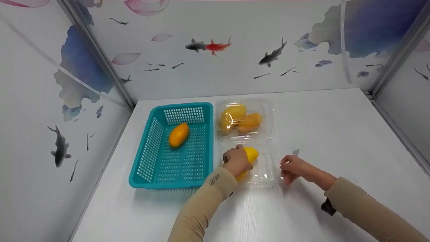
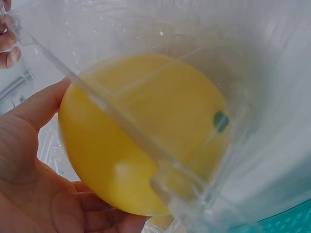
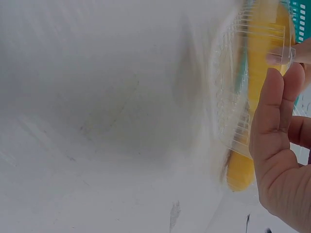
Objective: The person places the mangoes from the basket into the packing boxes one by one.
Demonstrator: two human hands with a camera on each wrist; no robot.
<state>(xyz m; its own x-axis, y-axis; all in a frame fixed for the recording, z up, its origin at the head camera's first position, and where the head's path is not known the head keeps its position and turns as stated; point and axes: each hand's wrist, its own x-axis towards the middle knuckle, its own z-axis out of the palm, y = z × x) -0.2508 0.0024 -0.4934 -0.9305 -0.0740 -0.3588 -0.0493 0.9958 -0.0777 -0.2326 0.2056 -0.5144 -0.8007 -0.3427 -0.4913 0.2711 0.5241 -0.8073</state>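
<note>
My left hand (image 1: 237,162) grips a large yellow mango (image 1: 251,154), thumb on one side and fingers on the other. In the left wrist view the mango (image 2: 141,141) shows a dark green spot, and a clear plastic edge crosses in front of it. The mango is at the left part of a clear plastic box (image 1: 267,169). At the box's right edge is my right hand (image 1: 295,169), its fingertips pinching the rim. The right wrist view shows the box's ribbed wall (image 3: 233,87) beside the right fingers (image 3: 272,92).
A teal plastic basket (image 1: 137,161) stands to the left with one orange mango (image 1: 179,135) inside. Behind the box, another clear plastic container (image 1: 268,104) holds yellow and orange fruit (image 1: 233,116). Printed panels (image 1: 228,74) border the white table (image 1: 329,134) at the back and sides.
</note>
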